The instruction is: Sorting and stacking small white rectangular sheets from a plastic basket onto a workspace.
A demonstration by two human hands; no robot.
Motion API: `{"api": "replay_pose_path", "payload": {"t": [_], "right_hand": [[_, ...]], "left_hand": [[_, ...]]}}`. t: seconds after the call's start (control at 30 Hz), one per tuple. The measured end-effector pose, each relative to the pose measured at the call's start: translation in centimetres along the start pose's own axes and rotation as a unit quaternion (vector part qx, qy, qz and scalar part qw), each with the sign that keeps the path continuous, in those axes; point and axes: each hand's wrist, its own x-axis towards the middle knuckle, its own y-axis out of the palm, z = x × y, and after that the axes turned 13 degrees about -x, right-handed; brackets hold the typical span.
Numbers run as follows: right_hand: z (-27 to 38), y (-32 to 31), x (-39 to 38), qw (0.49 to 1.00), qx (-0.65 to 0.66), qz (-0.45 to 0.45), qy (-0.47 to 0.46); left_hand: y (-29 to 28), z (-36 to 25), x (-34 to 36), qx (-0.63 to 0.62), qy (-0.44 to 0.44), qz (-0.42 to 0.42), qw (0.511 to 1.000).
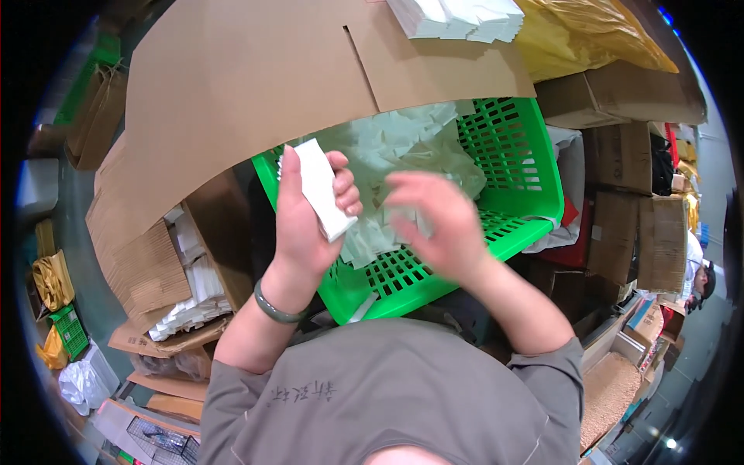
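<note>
My left hand [293, 213] is closed round a narrow stack of white paper pieces [319, 186], thumb along one side and fingers curled on the other. It is raised over the near left part of a green plastic basket [552, 182]. Loose white, thin paper-like pieces [422, 136] fill much of the basket, mixed with clear or pale film. Over the basket's middle, to the right of the stack, my right hand [446, 221] is blurred by motion. Its fingers are apart and bent, and nothing shows between them.
A large cardboard sheet [256, 77] covers the basket's far side and bears a white paper stack [465, 19]. A yellow plastic bag [589, 39] lies at the far right. Left stands an open carton holding white papers [203, 287]; brown cartons [620, 159] are piled on the right.
</note>
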Motion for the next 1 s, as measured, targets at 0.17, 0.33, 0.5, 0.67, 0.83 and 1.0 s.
{"api": "replay_pose_path", "payload": {"t": [0.17, 0.33, 0.5, 0.67, 0.83, 1.0], "right_hand": [[-13.8, 0.7, 0.7, 0.898, -0.148, 0.356, 0.212], [-16.7, 4.7, -1.5, 0.867, -0.228, 0.430, 0.111], [-17.3, 7.1, -2.1, 0.855, -0.319, 0.406, 0.053], [-18.4, 8.5, -3.2, 0.886, -0.280, 0.362, 0.070], [-17.6, 7.2, -2.3, 0.889, -0.241, 0.382, 0.080], [-17.1, 6.7, -1.0, 0.884, -0.146, 0.421, 0.142]], "left_hand": [[0.8, 0.3, 0.5, 0.033, -0.101, 0.092, 0.990], [0.7, 0.6, -0.2, 0.071, -0.048, 0.063, 0.994], [1.0, 0.7, -0.4, 0.088, -0.009, 0.039, 0.995], [0.6, 0.6, -0.1, 0.078, -0.014, 0.034, 0.996], [0.3, 0.4, -0.1, 0.068, -0.006, 0.021, 0.997], [0.4, 0.5, 0.0, 0.064, 0.003, 0.014, 0.998]]}}
